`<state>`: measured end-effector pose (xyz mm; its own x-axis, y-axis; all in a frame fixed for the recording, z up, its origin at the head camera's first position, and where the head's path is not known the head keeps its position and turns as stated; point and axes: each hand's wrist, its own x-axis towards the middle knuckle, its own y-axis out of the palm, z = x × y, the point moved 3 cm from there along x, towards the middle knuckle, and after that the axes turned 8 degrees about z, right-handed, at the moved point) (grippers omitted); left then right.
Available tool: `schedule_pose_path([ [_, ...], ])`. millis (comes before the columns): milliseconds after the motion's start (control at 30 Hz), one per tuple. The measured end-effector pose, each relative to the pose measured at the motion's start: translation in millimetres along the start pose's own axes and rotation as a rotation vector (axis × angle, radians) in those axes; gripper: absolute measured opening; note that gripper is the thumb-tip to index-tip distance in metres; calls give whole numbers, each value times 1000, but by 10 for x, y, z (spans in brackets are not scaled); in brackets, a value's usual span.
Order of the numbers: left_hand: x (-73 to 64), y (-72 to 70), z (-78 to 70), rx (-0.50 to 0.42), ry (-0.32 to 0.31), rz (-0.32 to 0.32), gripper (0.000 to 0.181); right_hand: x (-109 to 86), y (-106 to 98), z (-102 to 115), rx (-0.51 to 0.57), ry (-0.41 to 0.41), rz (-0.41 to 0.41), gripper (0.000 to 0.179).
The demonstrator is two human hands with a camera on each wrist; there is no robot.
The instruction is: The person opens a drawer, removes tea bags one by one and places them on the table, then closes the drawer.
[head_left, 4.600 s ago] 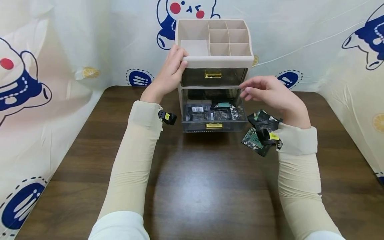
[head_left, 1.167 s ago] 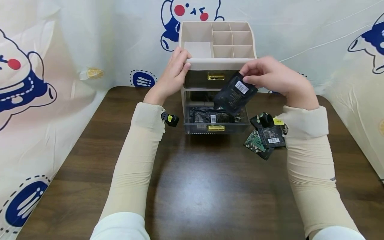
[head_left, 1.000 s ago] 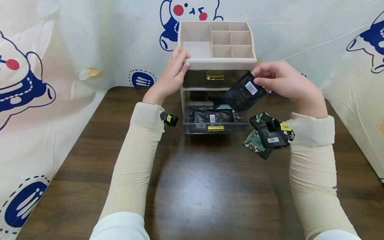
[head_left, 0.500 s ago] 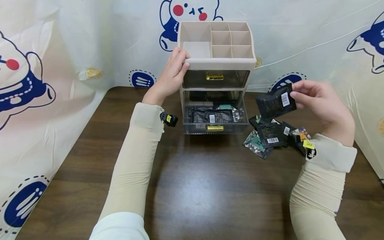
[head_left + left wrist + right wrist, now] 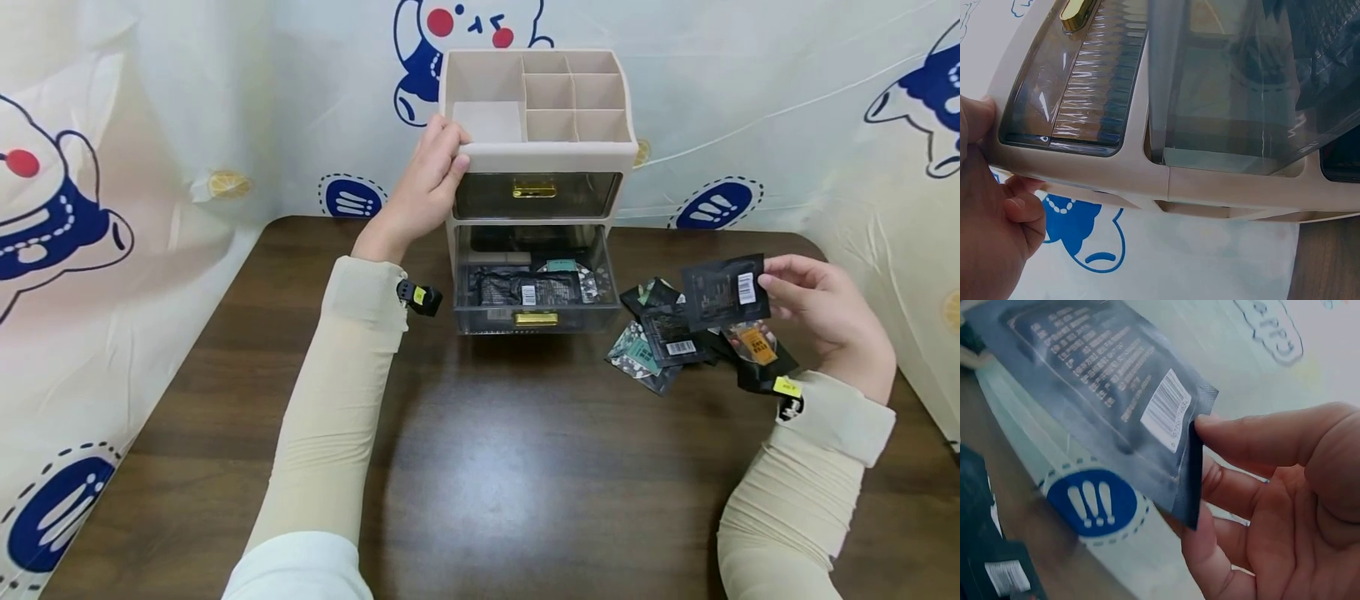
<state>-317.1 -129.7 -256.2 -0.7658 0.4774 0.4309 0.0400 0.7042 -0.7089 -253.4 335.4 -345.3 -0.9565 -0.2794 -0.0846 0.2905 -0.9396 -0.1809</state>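
Over the loose pile of packets (image 5: 667, 333) to the right of the storage box (image 5: 551, 155), we hold a flat black packet (image 5: 720, 292) in our right hand (image 5: 832, 308), thumb on the printed face and fingers behind, pinching the edge just beside its barcode label (image 5: 746, 288). Our left hand (image 5: 423, 179) grips the box's upper left corner, thumb on the front, seemingly to steady it, while the lower drawer (image 5: 487, 320) stands pulled out with more packets (image 5: 540, 288) lying inside. We judge the black packet light, with a thin, glossy skin that should bend easily and might slide between dry fingers, though its flat border looks stiffer than the middle. That border seems the best place to take hold, since a squeeze at the centre could crease whatever is inside. We would expect little risk of breakage, but a hard pinch might wrinkle the edge. From the head view we cannot quite tell whether its lower edge touches the pile or hangs clear.
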Motion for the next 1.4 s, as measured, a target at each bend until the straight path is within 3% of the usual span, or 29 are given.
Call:
schedule_pose_path([
  [100,13,7,0,12,20,-2,24,4,-81,-112,48,69,0,23],
  [267,18,4,-1,12,29,-4,25,54,-140,-298,-19,234,27,24],
  [400,6,-13,-7,-11,6,4,23,108,-154,-408,-127,336,62,20],
  [567,-24,-49,7,-23,-2,-16,22,202,-128,-458,-276,381,78,17],
  [667,-36,-64,16,-15,1,-23,23,227,-116,-454,-256,370,46,21],
  [800,-68,-76,36,-14,-10,-18,22,213,-96,-432,-135,331,1,36],
  [933,-79,-72,52,10,-21,-14,23,162,-56,-348,-52,306,-28,34],
  [1067,-51,-43,51,27,-19,-13,23,130,0,-174,-121,247,-15,20],
  [1200,-15,-2,34,31,-3,1,25,139,123,45,-222,113,51,18],
  [1267,-7,12,21,24,-2,9,25,173,240,180,-235,51,93,20],
  [1400,-1,9,-3,5,-4,5,24,332,568,550,-389,-52,192,28],
])
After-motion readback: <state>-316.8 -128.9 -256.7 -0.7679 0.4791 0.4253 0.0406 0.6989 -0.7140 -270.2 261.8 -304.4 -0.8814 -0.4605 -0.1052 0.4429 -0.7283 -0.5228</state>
